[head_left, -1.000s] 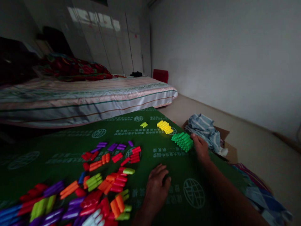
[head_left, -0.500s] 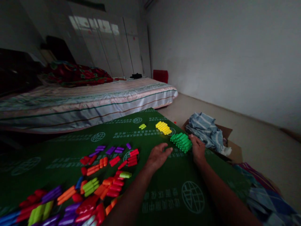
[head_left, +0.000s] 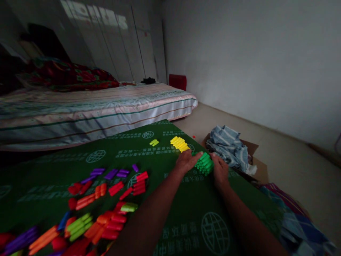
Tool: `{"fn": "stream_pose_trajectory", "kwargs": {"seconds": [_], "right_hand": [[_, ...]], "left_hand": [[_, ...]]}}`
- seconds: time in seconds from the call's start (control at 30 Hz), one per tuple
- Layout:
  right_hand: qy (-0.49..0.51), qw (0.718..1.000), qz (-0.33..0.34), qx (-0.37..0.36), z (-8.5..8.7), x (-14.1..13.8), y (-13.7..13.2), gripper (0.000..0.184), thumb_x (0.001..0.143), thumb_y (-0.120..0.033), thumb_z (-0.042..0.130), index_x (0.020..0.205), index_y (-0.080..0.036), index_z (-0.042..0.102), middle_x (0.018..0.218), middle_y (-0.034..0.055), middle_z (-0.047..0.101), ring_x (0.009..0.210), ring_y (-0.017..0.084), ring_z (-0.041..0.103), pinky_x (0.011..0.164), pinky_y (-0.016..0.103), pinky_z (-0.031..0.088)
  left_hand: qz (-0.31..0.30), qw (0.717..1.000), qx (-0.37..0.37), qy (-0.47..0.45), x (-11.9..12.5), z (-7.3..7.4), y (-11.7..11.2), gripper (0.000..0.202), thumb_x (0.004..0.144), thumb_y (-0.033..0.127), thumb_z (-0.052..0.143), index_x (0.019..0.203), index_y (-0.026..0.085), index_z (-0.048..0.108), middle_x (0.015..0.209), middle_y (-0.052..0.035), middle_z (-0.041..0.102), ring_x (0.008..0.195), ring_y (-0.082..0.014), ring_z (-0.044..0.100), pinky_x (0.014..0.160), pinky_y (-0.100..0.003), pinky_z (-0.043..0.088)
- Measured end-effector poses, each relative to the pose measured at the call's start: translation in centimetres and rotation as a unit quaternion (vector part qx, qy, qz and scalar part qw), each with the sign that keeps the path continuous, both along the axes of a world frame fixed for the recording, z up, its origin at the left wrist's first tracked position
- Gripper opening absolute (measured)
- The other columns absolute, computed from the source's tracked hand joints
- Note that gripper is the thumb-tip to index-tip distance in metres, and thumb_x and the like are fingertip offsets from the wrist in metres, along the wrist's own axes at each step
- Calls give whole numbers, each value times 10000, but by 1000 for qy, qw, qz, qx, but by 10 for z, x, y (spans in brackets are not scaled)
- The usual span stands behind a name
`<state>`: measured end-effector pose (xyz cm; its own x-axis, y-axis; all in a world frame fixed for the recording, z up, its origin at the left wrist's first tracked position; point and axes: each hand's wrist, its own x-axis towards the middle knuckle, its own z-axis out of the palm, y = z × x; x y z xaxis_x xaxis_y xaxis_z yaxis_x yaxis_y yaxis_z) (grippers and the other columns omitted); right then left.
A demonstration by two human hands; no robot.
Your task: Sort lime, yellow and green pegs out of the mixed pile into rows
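Observation:
A stack of green tube-shaped plastic blocks [head_left: 204, 165] lies on the green printed board [head_left: 186, 209], between my two hands. My left hand [head_left: 185, 161] is against its left side, thumb and fingers reaching over the near top edge. Against the right side, my right hand [head_left: 220, 170] grips with its fingers partly hidden behind the stack. Just beyond my left hand sits a row of joined yellow blocks [head_left: 179, 143]. A small lime-green piece [head_left: 154, 142] lies to the left of the yellow row.
Red, orange, purple, blue and lime blocks [head_left: 115, 220] are scattered over the left of the board. A cardboard box with striped cloth [head_left: 226, 145] stands past its right edge, more folded cloth [head_left: 298, 227] nearer me. A bed [head_left: 106, 110] is behind.
My left hand has moved right and forward, from apart to touching the green stack. My right hand stays at its right side. The view has turned slightly right.

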<state>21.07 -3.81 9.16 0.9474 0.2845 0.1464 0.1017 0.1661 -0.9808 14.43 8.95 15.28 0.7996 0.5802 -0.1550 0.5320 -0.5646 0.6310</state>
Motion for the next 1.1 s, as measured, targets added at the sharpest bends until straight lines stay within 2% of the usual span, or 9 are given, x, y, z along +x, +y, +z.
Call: {"fn": "stream_pose_trajectory", "kwargs": {"seconds": [0.17,0.47,0.6,0.77,0.93,1.1], "right_hand": [[4,1000,15,14,2,-1,0,488,755,-611,587,829,-147,720,708,19,633,695,177,537,658,306,448],[-19,1000,3,-16,3,0,3,469,766,-607,567,762,-156,697,695,6,610,664,156,495,624,287,403],[-27,999,14,-9,-1,1,4,441,772,-594,569,658,-172,623,628,-24,530,619,136,433,581,276,364],[-39,999,9,-25,-2,2,5,419,780,-574,568,641,-179,578,614,-38,475,611,128,397,569,274,328],[-30,999,5,-25,0,1,8,437,768,-589,559,590,-193,517,585,-47,426,597,124,363,557,274,309],[-44,998,8,-47,1,0,7,436,792,-591,537,625,-188,541,597,-45,419,617,128,376,566,274,318]], "left_hand": [[-11,1000,2,14,6,-3,-3,846,791,703,376,1334,60,466,1423,-208,451,1338,-325,401,1110,-402,307],[-46,999,-8,2,9,5,0,768,817,664,383,1299,80,511,1403,-178,486,1302,-299,449,1060,-343,360],[-71,997,-9,-4,10,6,-3,655,844,609,388,1199,99,596,1336,-155,558,1229,-287,518,1003,-322,402],[-73,997,-4,-7,9,3,-3,615,854,566,402,1201,96,593,1268,-151,605,1166,-278,552,957,-320,416],[-85,996,6,-19,10,0,-2,519,867,547,378,1031,143,659,1083,-101,679,1000,-230,604,816,-284,444],[-103,994,15,-29,10,0,-3,469,881,520,354,905,163,657,962,-78,684,872,-198,601,739,-276,430]]}}
